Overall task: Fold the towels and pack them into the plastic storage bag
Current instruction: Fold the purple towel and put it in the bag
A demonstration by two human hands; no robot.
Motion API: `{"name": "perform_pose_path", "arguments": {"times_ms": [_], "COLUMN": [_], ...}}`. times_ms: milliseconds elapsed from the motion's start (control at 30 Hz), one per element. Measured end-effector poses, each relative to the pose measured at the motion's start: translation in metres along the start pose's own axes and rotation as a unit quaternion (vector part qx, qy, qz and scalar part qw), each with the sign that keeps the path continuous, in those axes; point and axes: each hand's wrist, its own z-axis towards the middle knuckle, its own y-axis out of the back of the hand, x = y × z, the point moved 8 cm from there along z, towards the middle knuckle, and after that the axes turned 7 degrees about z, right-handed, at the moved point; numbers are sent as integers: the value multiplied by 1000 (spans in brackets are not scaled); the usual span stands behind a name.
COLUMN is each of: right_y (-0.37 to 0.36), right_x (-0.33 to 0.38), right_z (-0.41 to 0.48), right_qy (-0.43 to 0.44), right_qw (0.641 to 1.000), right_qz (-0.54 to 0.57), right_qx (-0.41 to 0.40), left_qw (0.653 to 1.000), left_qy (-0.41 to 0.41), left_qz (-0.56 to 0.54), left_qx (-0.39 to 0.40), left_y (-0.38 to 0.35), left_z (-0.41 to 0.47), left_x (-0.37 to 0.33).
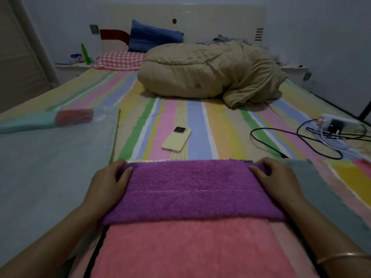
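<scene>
Dim light covers a bed [180,117] with a striped sheet, a bundled beige duvet [210,71] at the top of the frame and a yellow phone [176,140] lying in the middle. Low in the centre, a purple towel [190,189] lies folded into a band with its long axis running left to right across the frame, resting on the far part of a flat pink towel [190,249]. The left hand [108,177] grips the band's left end and the right hand [279,175] its right end, each with fingers curled over the far corner and thumb on top. At the upper left what appears to be the plastic storage bag [104,117] lies flat, something teal and red showing through it. The bag sits to the left of the towel and beyond it, so the left hand is nearer. Packing would probably mean carrying the band leftward and away, likely after another fold across its length.
</scene>
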Motion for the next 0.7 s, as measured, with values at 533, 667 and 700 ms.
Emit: {"name": "perform_pose_path", "arguments": {"times_ms": [533,667,700], "right_y": [8,11,8], "right_x": [34,27,25], "right_z": [-148,-150,-149], "right_qy": [-295,-315,-329], "right_qw": [822,742,722], "right_qz": [483,592,608], "right_qx": [65,2,-6], "left_qw": [972,965,965], "left_qy": [-204,-207,-207], "left_qz": [75,138,140], "left_qx": [94,85,81], "left_y": [-40,-65,-66], "left_z": [-52,-69,-69], "left_x": [-151,-147,-146]}}
